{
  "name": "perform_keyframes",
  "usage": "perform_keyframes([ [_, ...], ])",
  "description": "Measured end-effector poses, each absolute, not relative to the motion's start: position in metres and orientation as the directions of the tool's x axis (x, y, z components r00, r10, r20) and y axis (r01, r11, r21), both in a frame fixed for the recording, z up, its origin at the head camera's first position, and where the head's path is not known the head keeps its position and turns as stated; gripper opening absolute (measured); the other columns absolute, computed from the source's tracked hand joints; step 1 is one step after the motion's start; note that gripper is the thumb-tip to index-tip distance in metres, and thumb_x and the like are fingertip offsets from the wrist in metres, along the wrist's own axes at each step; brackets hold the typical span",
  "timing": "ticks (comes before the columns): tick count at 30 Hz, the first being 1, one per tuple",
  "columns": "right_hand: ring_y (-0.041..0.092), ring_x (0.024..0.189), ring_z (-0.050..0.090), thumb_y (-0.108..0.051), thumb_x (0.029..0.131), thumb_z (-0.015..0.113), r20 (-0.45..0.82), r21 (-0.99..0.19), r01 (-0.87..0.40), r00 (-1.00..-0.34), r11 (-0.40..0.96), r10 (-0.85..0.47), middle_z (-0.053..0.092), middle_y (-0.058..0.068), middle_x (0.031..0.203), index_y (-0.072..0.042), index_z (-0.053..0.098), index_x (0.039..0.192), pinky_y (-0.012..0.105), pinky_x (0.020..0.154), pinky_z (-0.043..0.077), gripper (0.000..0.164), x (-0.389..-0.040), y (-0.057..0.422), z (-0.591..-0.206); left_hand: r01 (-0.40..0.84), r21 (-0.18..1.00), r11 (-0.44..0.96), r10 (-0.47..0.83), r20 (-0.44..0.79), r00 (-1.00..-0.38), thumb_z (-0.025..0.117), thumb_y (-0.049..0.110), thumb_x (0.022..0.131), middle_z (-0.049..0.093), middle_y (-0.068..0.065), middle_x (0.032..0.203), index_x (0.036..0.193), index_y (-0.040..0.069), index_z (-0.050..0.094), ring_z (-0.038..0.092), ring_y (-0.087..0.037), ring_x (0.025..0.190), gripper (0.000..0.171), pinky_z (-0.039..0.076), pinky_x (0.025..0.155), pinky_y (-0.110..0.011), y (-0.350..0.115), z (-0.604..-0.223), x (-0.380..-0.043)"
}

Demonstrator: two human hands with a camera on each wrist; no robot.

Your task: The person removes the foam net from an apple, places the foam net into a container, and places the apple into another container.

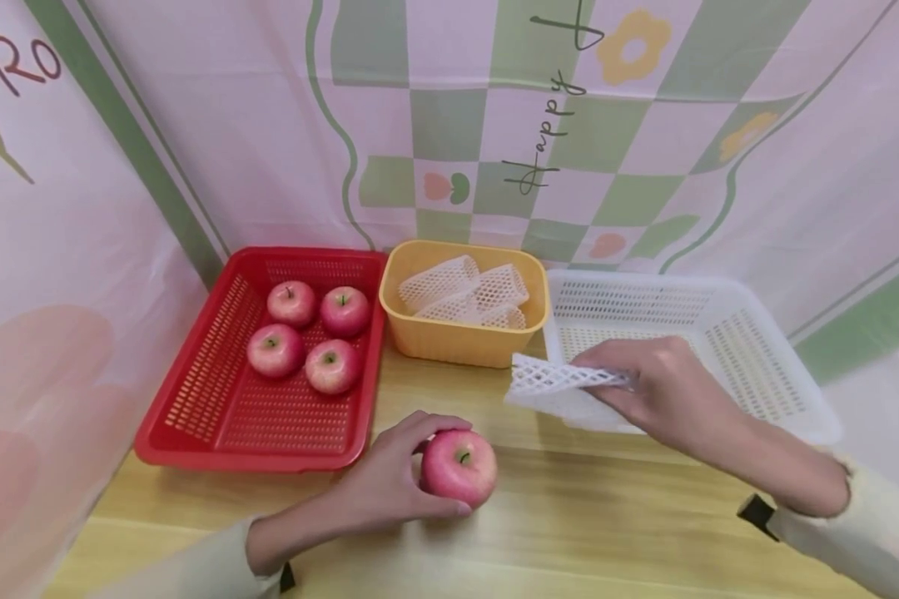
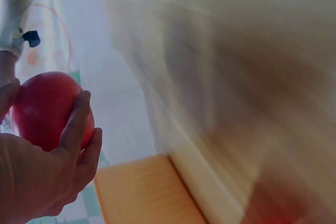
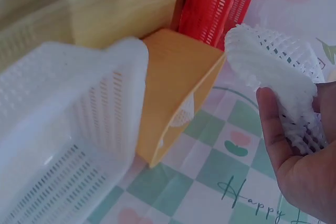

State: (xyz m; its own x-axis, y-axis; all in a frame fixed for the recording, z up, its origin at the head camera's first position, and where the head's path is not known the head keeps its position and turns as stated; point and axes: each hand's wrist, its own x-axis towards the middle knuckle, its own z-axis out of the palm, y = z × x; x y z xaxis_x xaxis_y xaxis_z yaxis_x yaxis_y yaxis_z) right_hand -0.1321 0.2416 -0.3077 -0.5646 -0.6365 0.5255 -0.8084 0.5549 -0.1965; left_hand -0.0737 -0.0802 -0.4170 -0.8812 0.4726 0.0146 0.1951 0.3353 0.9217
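Note:
My left hand point(image 1: 389, 478) grips a pink-red apple point(image 1: 460, 467) above the front middle of the table, thumb and fingers curled round its sides and the stem facing up. In the left wrist view the apple point(image 2: 47, 111) sits against the fingers. To the right, my right hand point(image 1: 663, 387) pinches a white foam net sleeve point(image 1: 562, 381), whose free end points toward the apple. The right wrist view shows the sleeve point(image 3: 275, 64) partly spread, its mouth open, between thumb and fingers. Sleeve and apple are apart.
A red basket point(image 1: 255, 460) with several apples point(image 1: 333, 366) stands at left. In the middle, a yellow bin point(image 1: 457, 341) holds several foam net sleeves point(image 1: 442, 287). At right, a white basket point(image 1: 779, 366) lies partly behind my right hand. A patterned cloth point(image 1: 449, 125) hangs behind them.

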Motion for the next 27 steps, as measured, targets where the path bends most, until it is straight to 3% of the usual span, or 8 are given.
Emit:
perform_keyframes([
  [12, 0.017, 0.075, 0.077, 0.006, 0.071, 0.093, 0.500, -0.199, -0.805, -0.574, 0.558, -0.649, 0.081, 0.004, 0.088, -0.007, 0.083, 0.091, 0.014, 0.069, 0.057, 0.026, -0.183, 0.225, -0.280, 0.223, 0.894, 0.388, 0.416, 0.046, -0.908, 0.098, 0.035, 0.074, 0.062, 0.007, 0.134, 0.144, 0.027, 0.060, 0.062, -0.015, 0.124, 0.080, 0.055, 0.105, -0.038, -0.109, -0.391, -0.076],
  [17, 0.018, 0.072, 0.071, 0.002, 0.077, 0.092, 0.459, -0.174, -0.792, -0.591, 0.586, -0.663, 0.080, 0.005, 0.084, -0.005, 0.083, 0.093, 0.030, 0.066, 0.058, 0.020, -0.205, 0.218, -0.271, 0.190, 0.881, 0.434, 0.374, 0.015, -0.927, 0.097, 0.039, 0.074, 0.063, 0.008, 0.136, 0.144, 0.029, 0.059, 0.063, -0.014, 0.122, 0.081, 0.054, 0.103, -0.038, -0.120, -0.379, -0.078],
  [20, 0.020, 0.071, 0.069, -0.002, 0.081, 0.090, 0.395, -0.183, -0.766, -0.632, 0.617, -0.667, 0.080, 0.007, 0.085, -0.004, 0.083, 0.096, 0.040, 0.065, 0.055, 0.016, -0.217, 0.211, -0.267, 0.150, 0.882, 0.447, 0.343, -0.014, -0.939, 0.097, 0.042, 0.073, 0.064, 0.006, 0.135, 0.144, 0.031, 0.058, 0.064, -0.015, 0.119, 0.081, 0.057, 0.096, -0.038, -0.129, -0.373, -0.081],
  [27, 0.025, 0.086, 0.076, -0.007, 0.090, 0.083, 0.230, -0.262, -0.659, -0.752, 0.705, -0.618, 0.081, 0.010, 0.098, -0.005, 0.083, 0.101, 0.049, 0.078, 0.061, 0.011, -0.242, 0.197, -0.265, 0.115, 0.854, 0.508, 0.265, -0.028, -0.964, 0.094, 0.047, 0.077, 0.063, 0.004, 0.138, 0.145, 0.030, 0.056, 0.062, -0.020, 0.119, 0.079, 0.055, 0.096, -0.041, -0.154, -0.361, -0.088],
])
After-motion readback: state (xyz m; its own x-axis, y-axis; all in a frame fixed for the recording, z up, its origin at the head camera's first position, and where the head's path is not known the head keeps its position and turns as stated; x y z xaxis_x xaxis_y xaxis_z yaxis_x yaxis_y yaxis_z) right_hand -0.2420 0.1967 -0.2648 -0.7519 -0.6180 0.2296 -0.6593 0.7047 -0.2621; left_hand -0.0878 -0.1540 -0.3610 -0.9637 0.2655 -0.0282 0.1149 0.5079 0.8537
